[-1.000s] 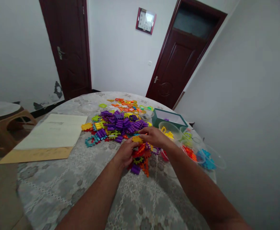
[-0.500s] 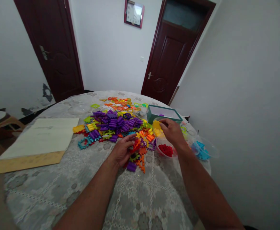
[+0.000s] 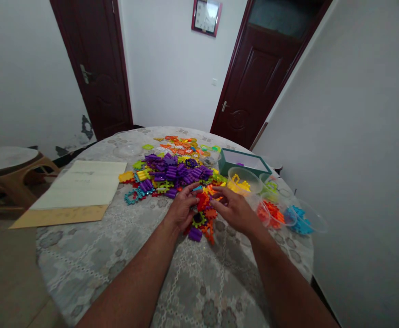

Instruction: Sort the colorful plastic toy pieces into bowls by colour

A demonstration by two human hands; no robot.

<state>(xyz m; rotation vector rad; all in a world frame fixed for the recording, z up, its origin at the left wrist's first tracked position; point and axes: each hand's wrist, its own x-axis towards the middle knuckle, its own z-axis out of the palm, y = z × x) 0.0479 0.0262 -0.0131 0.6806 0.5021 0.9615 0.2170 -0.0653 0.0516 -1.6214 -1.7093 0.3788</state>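
My left hand [image 3: 181, 208] is closed around red toothed plastic building pieces [image 3: 202, 200] at the near edge of a colourful heap. Close beside it on the right, my right hand [image 3: 235, 208] has its fingers apart, reaching over the pieces; I make out nothing held in it. Purple ridged pieces [image 3: 172, 171] top the heap behind both hands. Just below the hands lie a purple piece [image 3: 195, 234], an orange triangular piece [image 3: 209, 232] and a green gear-shaped piece [image 3: 199, 219]. Beyond the right hand, a clear bowl [image 3: 232, 172] contains yellow pieces [image 3: 239, 186].
Right of my right forearm stand clear tubs with orange-red pieces [image 3: 273, 214] and blue pieces [image 3: 298, 220]. A green-edged box [image 3: 243, 165] sits behind the bowls. Paper sheets [image 3: 83, 184] lie on the table's left, with a stool [image 3: 11, 168] beyond. Orange flat pieces [image 3: 179, 146] lie farther back.
My right hand has let go of a yellow piece at the bowl and come left and down beside my left hand. The left hand stays at the red pieces. The view has shifted slightly.
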